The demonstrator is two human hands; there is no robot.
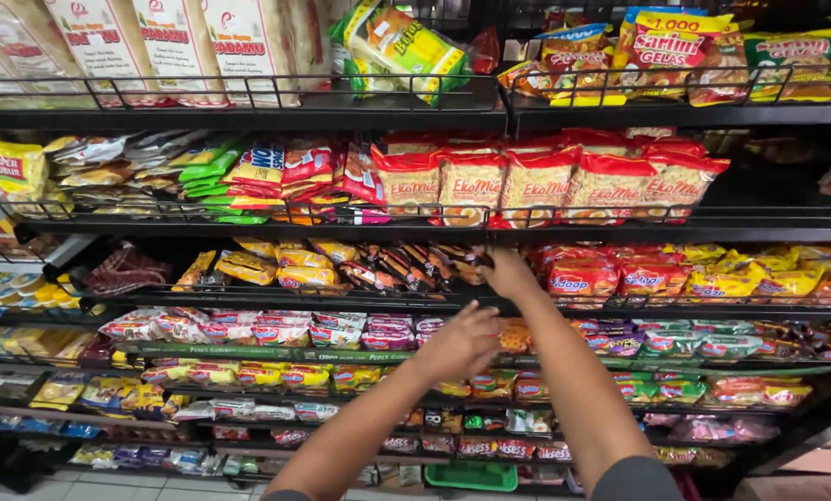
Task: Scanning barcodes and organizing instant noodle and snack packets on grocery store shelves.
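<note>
Both forearms reach into snack shelves. At one o'clock the right hand closes on dark brown packets, light, crinkly, best pinched at an edge. Left hand hovers, its grip unclear, beside pink packets.

The right hand is held against the dark packets on the 3rd shelf. The left hand is placed at 7 o'clock of it, before the pouches 1 shelf lower. A basket is set at 6 o'clock, on the floor.
</note>
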